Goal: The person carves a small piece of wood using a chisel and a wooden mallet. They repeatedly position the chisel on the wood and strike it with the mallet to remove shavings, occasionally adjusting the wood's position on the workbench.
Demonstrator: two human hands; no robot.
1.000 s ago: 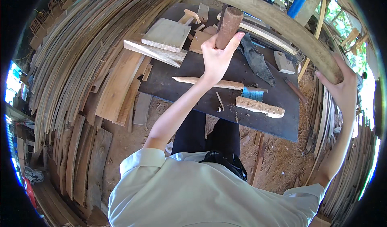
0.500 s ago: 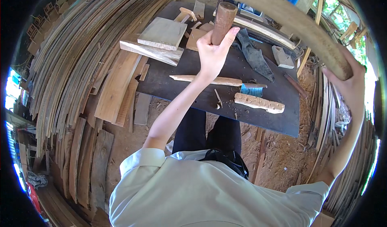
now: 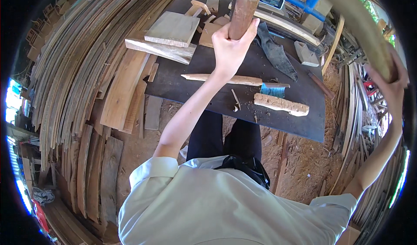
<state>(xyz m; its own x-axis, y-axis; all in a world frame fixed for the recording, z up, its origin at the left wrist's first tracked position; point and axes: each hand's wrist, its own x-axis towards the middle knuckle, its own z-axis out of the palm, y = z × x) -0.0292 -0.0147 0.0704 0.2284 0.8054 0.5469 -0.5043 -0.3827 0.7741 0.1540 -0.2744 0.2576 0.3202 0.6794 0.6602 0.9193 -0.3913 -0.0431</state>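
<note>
My left hand is closed round a thick, round wooden tool handle, held upright above the far part of the dark work table. The tool's lower end is hidden behind my fist. Raised at the far right, my right hand grips the near end of a long, rounded wooden club, blurred and running out of the top edge. A carved, notched wood block lies near the table's front edge. Behind it are a pointed wood piece and a blue cloth or brush-like item.
Pale boards are stacked on the table's left side. A dark ragged strip, a small wood block and a brown rod lie to the right. Long planks fill the left. Shavings cover the floor.
My right hand has swung outward to the right, carrying the club away from above the left hand's handle. My left hand keeps its grip. The view has shifted slightly.
</note>
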